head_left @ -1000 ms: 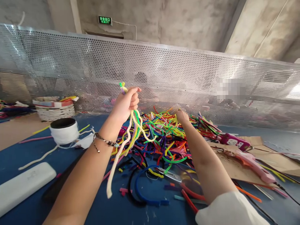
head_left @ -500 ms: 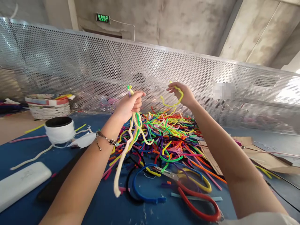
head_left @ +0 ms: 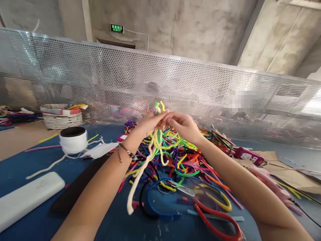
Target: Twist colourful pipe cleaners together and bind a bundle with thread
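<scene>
Held upright over the pile, a bundle of fuzzy pipe cleaners point(head_left: 138, 180) in cream, green, purple and yellow is gripped by my left hand point(head_left: 147, 125). Short tips poke out above its fist, and the long cream ends dangle below. My right hand point(head_left: 186, 127) meets it from the right, fingertips touching the left fingers, pinched on a yellow pipe cleaner point(head_left: 169, 147). That yellow piece curves below both hands against the bundle; its part between the fingers is hidden. Beneath lies a tangled heap of coloured pipe cleaners point(head_left: 192, 164).
Red-and-yellow-handled scissors point(head_left: 215, 223) and a blue hoop point(head_left: 149, 197) lie in front. A white-wrapped cup point(head_left: 73, 143), white case point(head_left: 32, 192) and woven basket point(head_left: 62, 118) stand left. Right are a pink glue gun point(head_left: 272, 184) and cardboard point(head_left: 291, 170). Perforated panel point(head_left: 200, 87) behind.
My right hand lifted a yellow pipe cleaner from the heap, then brought it leftward to the bundle in my left hand. Both hands now touch. The left hand kept its grip.
</scene>
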Available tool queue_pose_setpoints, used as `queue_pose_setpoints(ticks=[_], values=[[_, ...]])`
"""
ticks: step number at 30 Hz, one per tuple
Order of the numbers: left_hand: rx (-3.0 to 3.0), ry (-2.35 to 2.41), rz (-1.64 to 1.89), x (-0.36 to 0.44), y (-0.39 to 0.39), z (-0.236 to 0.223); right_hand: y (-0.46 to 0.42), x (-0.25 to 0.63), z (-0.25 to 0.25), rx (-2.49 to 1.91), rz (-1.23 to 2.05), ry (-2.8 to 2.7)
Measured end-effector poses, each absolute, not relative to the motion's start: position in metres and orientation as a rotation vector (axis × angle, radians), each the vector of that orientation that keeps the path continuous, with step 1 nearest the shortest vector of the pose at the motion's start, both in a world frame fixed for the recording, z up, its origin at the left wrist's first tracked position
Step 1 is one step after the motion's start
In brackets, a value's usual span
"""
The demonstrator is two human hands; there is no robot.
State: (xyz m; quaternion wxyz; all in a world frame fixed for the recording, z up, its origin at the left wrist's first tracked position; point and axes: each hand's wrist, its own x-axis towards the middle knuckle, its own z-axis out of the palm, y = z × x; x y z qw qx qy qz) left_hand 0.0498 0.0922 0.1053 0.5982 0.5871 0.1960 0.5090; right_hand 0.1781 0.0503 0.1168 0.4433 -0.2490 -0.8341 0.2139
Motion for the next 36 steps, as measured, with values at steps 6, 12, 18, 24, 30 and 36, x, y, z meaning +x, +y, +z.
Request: queue_pose_setpoints(ticks=[6,12,18,24,30,36], values=[[1.455,0.355,1.009,0.056,0.089,0.102,0.046,0.179,0.108,-0.756,0.402,-2.184],[1.338,0.277,1.181,0.055,0.09,0.105,0.034,0.174,0.096,-0.726,0.838,-1.842],[1.08,0.14,1.245,0.043,0.094,0.112,0.013,0.166,0.081,-0.623,1.345,-1.548],[0.902,0.009,1.05,0.031,0.092,0.118,-0.002,0.16,0.062,-0.77,1.445,-1.589],[0.868,0.084,1.218,0.028,0.091,0.123,-0.009,0.155,0.041,-0.833,1.541,-1.534],[0.913,0.202,1.433,0.017,0.092,0.126,-0.018,0.152,0.026,-0.788,1.603,-1.522]])
